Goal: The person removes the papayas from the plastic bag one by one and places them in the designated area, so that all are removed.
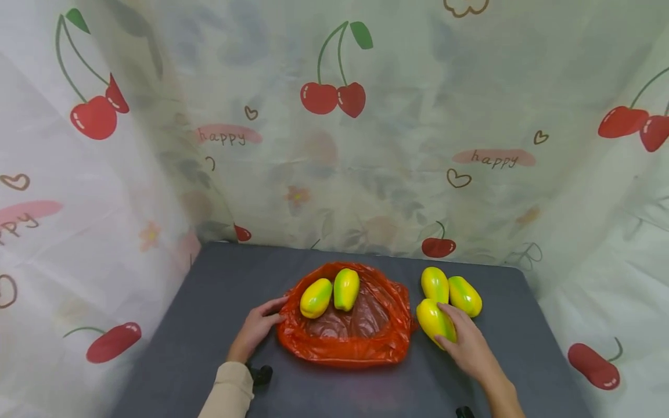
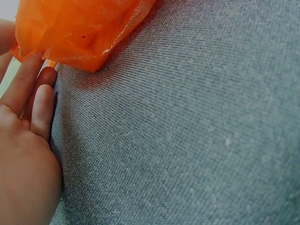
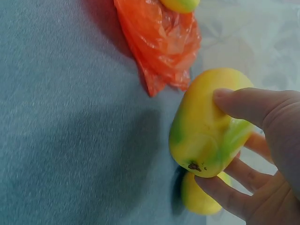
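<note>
A red plastic bag [image 1: 342, 351] lies on the table with its mouth spread wide. Inside, toward the back left, rest two yellow-green papayas [image 1: 316, 299]. My left hand [image 1: 255, 330] holds the bag's left rim, with the orange-red film between thumb and fingers in the left wrist view. To the right of the bag, my right hand [image 1: 470, 345] grips another papaya [image 3: 206, 126], thumb on one side and fingers on the other. Just behind it are two more papayas, one upright in view [image 1: 434, 283] and one slanted [image 1: 465, 296].
The dark grey table [image 1: 225, 278] has its back edge against a hanging sheet [image 1: 387, 191] printed with cherries. The same sheeting hangs at both sides. A small black object [image 1: 261, 374] shows by the left wrist, and another [image 1: 464, 412] by the right forearm.
</note>
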The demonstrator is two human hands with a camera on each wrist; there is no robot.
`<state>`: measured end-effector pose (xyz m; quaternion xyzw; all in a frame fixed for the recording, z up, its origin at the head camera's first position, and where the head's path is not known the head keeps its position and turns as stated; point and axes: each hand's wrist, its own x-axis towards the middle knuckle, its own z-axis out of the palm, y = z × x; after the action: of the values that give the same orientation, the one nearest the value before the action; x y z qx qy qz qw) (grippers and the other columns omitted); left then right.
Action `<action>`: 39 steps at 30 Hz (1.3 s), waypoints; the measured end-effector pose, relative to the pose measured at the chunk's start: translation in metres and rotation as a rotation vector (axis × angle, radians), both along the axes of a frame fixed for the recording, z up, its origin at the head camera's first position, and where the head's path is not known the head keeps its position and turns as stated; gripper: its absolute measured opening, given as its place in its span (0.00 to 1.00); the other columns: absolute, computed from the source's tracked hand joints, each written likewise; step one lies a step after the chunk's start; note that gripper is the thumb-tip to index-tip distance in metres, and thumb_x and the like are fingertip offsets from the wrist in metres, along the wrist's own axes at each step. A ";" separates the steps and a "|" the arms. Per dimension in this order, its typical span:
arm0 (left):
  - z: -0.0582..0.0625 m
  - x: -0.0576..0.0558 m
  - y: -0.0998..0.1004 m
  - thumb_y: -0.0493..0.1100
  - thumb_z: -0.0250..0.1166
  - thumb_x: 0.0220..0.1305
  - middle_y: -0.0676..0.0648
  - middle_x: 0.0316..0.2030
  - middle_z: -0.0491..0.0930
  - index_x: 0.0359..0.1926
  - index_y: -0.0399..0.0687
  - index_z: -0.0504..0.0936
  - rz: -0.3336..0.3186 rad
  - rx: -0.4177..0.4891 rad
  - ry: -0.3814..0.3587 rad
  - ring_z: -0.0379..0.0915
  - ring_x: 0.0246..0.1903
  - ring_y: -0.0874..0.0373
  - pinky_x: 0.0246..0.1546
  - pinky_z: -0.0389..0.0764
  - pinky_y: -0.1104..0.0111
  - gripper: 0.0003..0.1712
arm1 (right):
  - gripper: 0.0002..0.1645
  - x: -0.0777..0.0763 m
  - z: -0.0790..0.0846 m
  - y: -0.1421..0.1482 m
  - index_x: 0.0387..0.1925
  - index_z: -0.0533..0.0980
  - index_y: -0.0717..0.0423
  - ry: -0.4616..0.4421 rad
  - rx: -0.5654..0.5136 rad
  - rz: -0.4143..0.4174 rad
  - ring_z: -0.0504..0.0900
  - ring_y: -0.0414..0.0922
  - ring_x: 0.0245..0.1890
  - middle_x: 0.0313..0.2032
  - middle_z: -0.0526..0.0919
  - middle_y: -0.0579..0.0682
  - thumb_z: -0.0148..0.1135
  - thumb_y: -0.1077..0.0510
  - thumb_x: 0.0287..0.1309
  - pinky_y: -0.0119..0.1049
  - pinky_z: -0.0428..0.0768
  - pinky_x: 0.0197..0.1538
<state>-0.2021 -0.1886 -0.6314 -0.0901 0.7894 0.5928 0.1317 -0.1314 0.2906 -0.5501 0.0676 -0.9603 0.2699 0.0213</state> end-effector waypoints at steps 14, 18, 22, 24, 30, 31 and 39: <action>0.002 0.000 0.000 0.44 0.65 0.67 0.48 0.71 0.73 0.65 0.64 0.80 0.003 0.010 -0.013 0.62 0.75 0.44 0.76 0.61 0.43 0.26 | 0.43 0.006 -0.019 0.019 0.71 0.66 0.61 -0.014 -0.008 -0.015 0.73 0.64 0.65 0.66 0.73 0.65 0.74 0.61 0.56 0.66 0.72 0.65; 0.003 0.000 0.000 0.44 0.65 0.67 0.47 0.70 0.74 0.66 0.62 0.80 -0.002 0.009 0.003 0.62 0.75 0.44 0.75 0.62 0.43 0.26 | 0.43 0.006 -0.022 0.019 0.71 0.66 0.62 -0.040 -0.006 -0.025 0.73 0.64 0.65 0.66 0.73 0.66 0.73 0.62 0.56 0.67 0.72 0.66; 0.003 0.000 0.000 0.45 0.65 0.67 0.47 0.70 0.74 0.66 0.62 0.79 -0.002 0.004 0.003 0.62 0.75 0.45 0.75 0.61 0.43 0.26 | 0.43 0.007 -0.025 0.017 0.71 0.66 0.62 -0.078 -0.001 -0.037 0.72 0.66 0.66 0.67 0.72 0.66 0.73 0.62 0.56 0.68 0.71 0.66; 0.002 0.001 -0.001 0.45 0.66 0.67 0.48 0.70 0.74 0.66 0.62 0.79 0.000 0.001 0.001 0.62 0.75 0.45 0.75 0.61 0.43 0.26 | 0.43 0.006 -0.027 0.016 0.71 0.65 0.63 -0.099 0.003 -0.042 0.71 0.66 0.67 0.67 0.72 0.67 0.73 0.62 0.57 0.68 0.70 0.67; 0.001 0.002 -0.001 0.44 0.65 0.67 0.48 0.70 0.75 0.66 0.62 0.80 0.009 0.000 0.002 0.63 0.75 0.44 0.75 0.62 0.43 0.26 | 0.43 0.003 -0.031 0.014 0.72 0.64 0.63 -0.143 0.007 -0.049 0.69 0.67 0.67 0.69 0.69 0.68 0.72 0.61 0.58 0.69 0.68 0.68; 0.001 0.002 -0.001 0.44 0.65 0.67 0.47 0.70 0.75 0.66 0.62 0.80 0.009 0.002 0.004 0.63 0.75 0.45 0.75 0.62 0.43 0.26 | 0.43 0.004 -0.031 0.014 0.72 0.63 0.63 -0.145 0.004 -0.048 0.69 0.67 0.67 0.69 0.69 0.68 0.71 0.61 0.58 0.69 0.68 0.68; 0.001 0.002 -0.002 0.43 0.65 0.67 0.47 0.69 0.75 0.66 0.61 0.80 0.009 0.013 0.017 0.64 0.74 0.45 0.75 0.63 0.43 0.26 | 0.45 0.002 -0.033 0.015 0.73 0.60 0.65 -0.157 0.000 -0.047 0.67 0.65 0.68 0.70 0.68 0.67 0.69 0.59 0.60 0.68 0.68 0.68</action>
<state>-0.2003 -0.1907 -0.6304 -0.0878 0.7860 0.5995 0.1227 -0.1289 0.3057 -0.5829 0.0237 -0.9603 0.2739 -0.0477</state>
